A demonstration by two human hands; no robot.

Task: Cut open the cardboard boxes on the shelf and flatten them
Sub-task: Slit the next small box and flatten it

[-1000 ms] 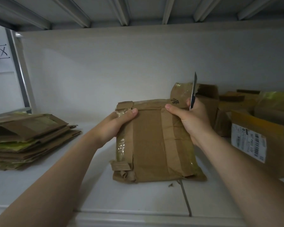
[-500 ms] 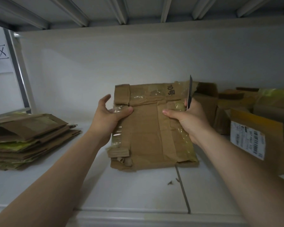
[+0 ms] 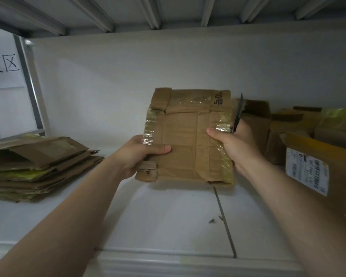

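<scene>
A person is holding a flattened brown cardboard box [image 3: 188, 140], patched with strips of clear tape, upright over the middle of the white metal shelf [image 3: 168, 216]. It cannot be told whether the box's lower edge is touching the board.

The left hand [image 3: 140, 154] is gripping the box's left edge low down, with the thumb lying across the front face just above a torn, folded flap at the bottom left corner. The right hand [image 3: 234, 144] is pinching the right edge higher up, thumb on the front, and is also holding a thin dark knife blade [image 3: 238, 112] that is pointing straight up just beside that edge. The two hands are sitting well apart, one on each side.

To the left, a low stack of flattened brown and green-taped cardboard [image 3: 38, 164] is lying near the shelf's front edge, well apart from the held box. To the right, brown cardboard boxes [image 3: 316, 136] are crowding the shelf close behind the right hand, the nearest one bearing a white barcode label [image 3: 306, 172]. Between the stack and these boxes, bare white board is showing, crossed by a dark seam [image 3: 224, 220] with cardboard crumbs [image 3: 211, 221] just beside it.
</scene>
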